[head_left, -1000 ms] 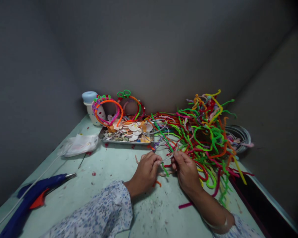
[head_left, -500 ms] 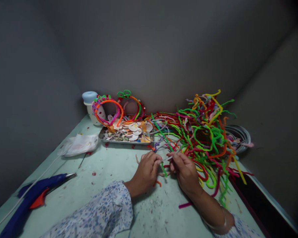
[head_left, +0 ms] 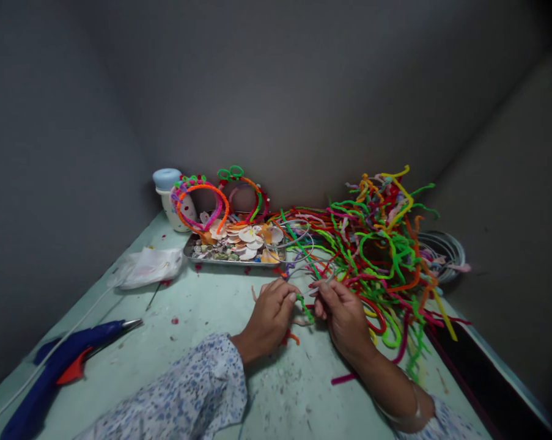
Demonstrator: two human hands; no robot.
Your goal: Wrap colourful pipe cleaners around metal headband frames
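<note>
My left hand [head_left: 270,311] is closed in a pinch on a green pipe cleaner, whose short twisted end [head_left: 305,309] sticks out past the fingertips. Close beside it, my right hand [head_left: 344,315] pinches a long straight green pipe cleaner [head_left: 303,247] that slants up and away to the left. A pale grey wire [head_left: 309,292] runs in a curve between the two hands; the fingers hide exactly how it meets the green strand. Whether both green parts are one piece cannot be made out.
A heap of coloured pipe cleaners [head_left: 386,244] spreads right, beside a wire coil [head_left: 450,253]. Behind the hands stands a metal tray [head_left: 234,263] of shells, with decorated headbands [head_left: 225,198] and a lidded jar [head_left: 167,180]. A blue glue gun [head_left: 69,351] and plastic bag [head_left: 150,269] lie left.
The short green end by my left fingertips has swung a little to the right. Both hands stay almost where they were, still pinching.
</note>
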